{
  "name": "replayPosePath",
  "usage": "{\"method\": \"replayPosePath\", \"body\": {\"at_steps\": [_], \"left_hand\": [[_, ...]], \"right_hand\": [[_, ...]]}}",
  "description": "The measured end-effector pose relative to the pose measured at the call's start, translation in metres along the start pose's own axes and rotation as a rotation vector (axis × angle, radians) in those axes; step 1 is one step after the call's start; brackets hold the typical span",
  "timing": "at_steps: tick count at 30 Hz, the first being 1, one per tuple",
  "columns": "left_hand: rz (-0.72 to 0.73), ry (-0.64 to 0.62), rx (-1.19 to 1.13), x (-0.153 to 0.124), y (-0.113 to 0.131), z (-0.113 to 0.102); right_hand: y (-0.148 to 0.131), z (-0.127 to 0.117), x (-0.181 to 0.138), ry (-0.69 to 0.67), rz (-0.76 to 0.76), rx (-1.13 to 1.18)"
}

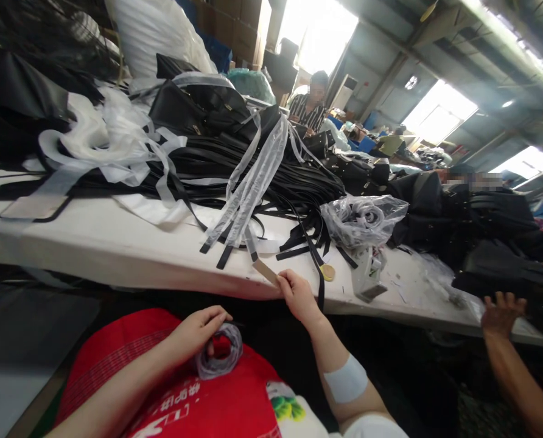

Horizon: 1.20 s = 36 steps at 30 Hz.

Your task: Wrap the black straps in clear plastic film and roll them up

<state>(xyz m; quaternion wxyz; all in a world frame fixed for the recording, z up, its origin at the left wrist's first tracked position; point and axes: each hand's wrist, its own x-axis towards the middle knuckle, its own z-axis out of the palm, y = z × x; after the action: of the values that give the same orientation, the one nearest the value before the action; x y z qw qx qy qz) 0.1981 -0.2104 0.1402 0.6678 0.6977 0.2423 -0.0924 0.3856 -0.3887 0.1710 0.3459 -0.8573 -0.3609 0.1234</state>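
Over my red apron (171, 395), my left hand (193, 334) grips a film roll (223, 356) while, at one o'clock, my right hand (299, 298) pinches a strip (265, 271) at the table (116, 243) edge.

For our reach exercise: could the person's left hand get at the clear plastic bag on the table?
Probably not: the left hand is in the lap gripping a roll of clear film, and the right hand, pinching a strap, lies between it and the plastic bag.
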Motion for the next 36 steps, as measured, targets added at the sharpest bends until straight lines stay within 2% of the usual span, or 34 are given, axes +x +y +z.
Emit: {"method": "replayPosePath", "body": {"at_steps": [2, 4, 9, 12, 16, 19, 23, 25, 27, 30, 32, 36], "left_hand": [[-0.042, -0.03, -0.038, -0.003, 0.001, -0.004], [-0.068, -0.025, -0.063, -0.006, 0.001, -0.006], [-0.071, 0.053, -0.049, -0.01, -0.003, -0.003], [-0.048, 0.071, -0.013, -0.012, -0.004, -0.001], [-0.033, 0.053, 0.007, -0.013, -0.005, -0.002], [-0.055, 0.064, 0.0, -0.011, -0.007, -0.002], [-0.071, 0.08, 0.005, -0.007, -0.01, 0.0], [-0.098, 0.074, 0.017, -0.006, -0.01, 0.001], [-0.092, 0.081, 0.039, -0.004, -0.01, 0.001], [0.053, 0.139, 0.119, -0.002, -0.009, -0.001], [0.093, 0.151, 0.153, -0.002, -0.009, -0.001], [-0.022, 0.091, 0.116, -0.004, -0.013, -0.003]], "right_hand": [[-0.019, -0.006, -0.016, -0.155, -0.012, 0.184], [-0.035, -0.007, -0.028, -0.243, -0.065, 0.259], [-0.048, 0.005, -0.043, -0.427, -0.115, 0.259], [-0.048, 0.013, -0.045, -0.5, -0.193, 0.161], [-0.049, 0.016, -0.041, -0.457, -0.294, -0.174], [-0.054, 0.012, -0.039, -0.439, -0.335, -0.275], [-0.069, 0.006, -0.045, -0.565, -0.396, -0.381], [-0.079, 0.008, -0.049, -0.595, -0.378, -0.503], [-0.088, 0.013, -0.05, -0.556, -0.32, -0.596], [-0.099, 0.021, -0.049, -0.475, -0.237, -0.65], [-0.102, 0.024, -0.047, -0.44, -0.208, -0.656], [-0.105, 0.019, -0.047, -0.387, -0.164, -0.668]]}}
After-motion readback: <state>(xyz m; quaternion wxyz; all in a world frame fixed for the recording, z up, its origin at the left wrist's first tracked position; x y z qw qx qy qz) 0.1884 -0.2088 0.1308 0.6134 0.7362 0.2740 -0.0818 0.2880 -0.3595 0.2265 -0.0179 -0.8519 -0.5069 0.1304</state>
